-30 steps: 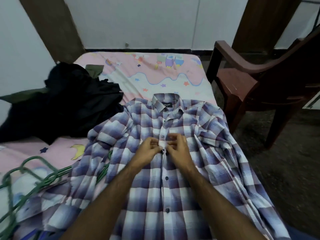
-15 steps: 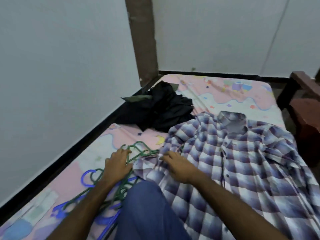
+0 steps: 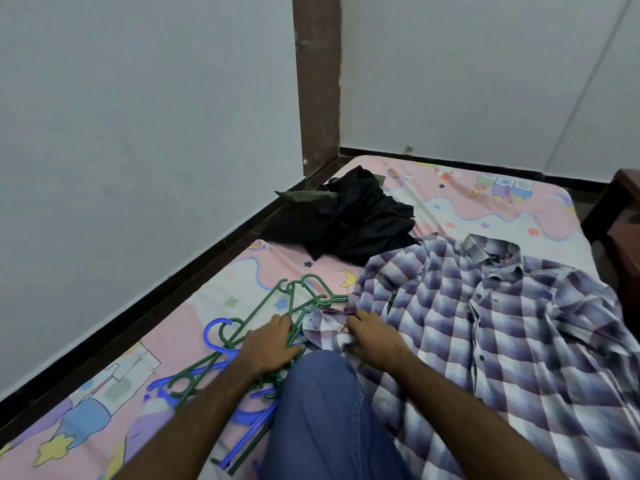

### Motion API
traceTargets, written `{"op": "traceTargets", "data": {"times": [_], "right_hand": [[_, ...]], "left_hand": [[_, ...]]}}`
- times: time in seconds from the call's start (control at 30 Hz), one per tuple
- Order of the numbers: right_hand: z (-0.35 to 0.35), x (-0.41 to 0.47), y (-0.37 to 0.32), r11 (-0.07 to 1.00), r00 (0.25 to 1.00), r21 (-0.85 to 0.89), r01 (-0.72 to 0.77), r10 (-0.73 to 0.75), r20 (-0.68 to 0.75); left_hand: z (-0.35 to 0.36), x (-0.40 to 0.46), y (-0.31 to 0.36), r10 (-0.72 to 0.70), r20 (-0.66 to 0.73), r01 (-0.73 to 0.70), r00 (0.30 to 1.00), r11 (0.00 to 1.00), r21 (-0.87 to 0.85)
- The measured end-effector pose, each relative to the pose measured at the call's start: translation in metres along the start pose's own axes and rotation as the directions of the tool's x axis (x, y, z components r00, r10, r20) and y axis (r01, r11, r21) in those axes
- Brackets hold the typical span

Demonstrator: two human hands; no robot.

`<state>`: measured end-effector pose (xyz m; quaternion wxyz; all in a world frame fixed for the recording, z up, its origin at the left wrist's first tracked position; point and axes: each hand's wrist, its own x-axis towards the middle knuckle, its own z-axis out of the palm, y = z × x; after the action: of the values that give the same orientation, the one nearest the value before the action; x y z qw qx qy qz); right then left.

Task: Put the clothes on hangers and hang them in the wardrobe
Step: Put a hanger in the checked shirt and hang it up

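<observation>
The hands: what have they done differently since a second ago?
Both left the buttons of the checked shirt. The left hand went left onto the green hangers and grips them; the right hand now holds the shirt's sleeve. The black clothes stayed put.

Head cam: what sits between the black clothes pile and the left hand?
Green hangers on bare pink sheet, between the pile and left hand.
</observation>
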<state>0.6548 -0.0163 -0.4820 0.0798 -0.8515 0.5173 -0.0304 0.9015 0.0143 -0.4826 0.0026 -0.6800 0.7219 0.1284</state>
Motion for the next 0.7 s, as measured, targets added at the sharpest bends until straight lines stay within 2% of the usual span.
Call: {"op": "traceTargets", "data": {"times": [0.07, 0.17, 0.27, 0.37, 0.53, 0.63, 0.7], "right_hand": [[0.003, 0.003, 0.001, 0.998, 0.999, 0.057, -0.003, 0.006, -0.045], [0.009, 0.010, 0.002, 0.987, 0.997, 0.150, 0.053, -0.045, -0.057], [0.012, 0.016, 0.000, 0.948, 0.993, 0.297, 0.112, -0.113, -0.014], [0.019, 0.023, -0.001, 0.934, 0.979, 0.303, 0.191, -0.203, 0.009], [0.026, 0.035, 0.001, 0.938, 0.975, 0.287, 0.193, -0.215, 0.048], [0.020, 0.041, 0.001, 0.929, 0.979, 0.342, 0.139, -0.181, 0.095], [0.009, 0.044, 0.004, 0.910, 0.986, 0.403, 0.097, -0.142, 0.084]], "left_hand": [[-0.002, 0.004, -0.004, -0.005, -0.058, 0.006, 0.998, 1.000, 0.010], [-0.012, 0.013, -0.024, -0.096, -0.167, 0.084, 0.981, 0.993, -0.078], [-0.025, 0.019, -0.040, -0.181, -0.280, 0.152, 0.943, 0.981, -0.121], [-0.040, 0.019, -0.046, -0.281, -0.372, 0.216, 0.885, 0.954, -0.206], [-0.070, 0.013, -0.058, -0.353, -0.543, 0.194, 0.762, 0.924, -0.329], [-0.090, 0.010, -0.067, -0.353, -0.586, 0.127, 0.729, 0.912, -0.390], [-0.106, 0.008, -0.062, -0.336, -0.612, 0.033, 0.716, 0.892, -0.451]]}}
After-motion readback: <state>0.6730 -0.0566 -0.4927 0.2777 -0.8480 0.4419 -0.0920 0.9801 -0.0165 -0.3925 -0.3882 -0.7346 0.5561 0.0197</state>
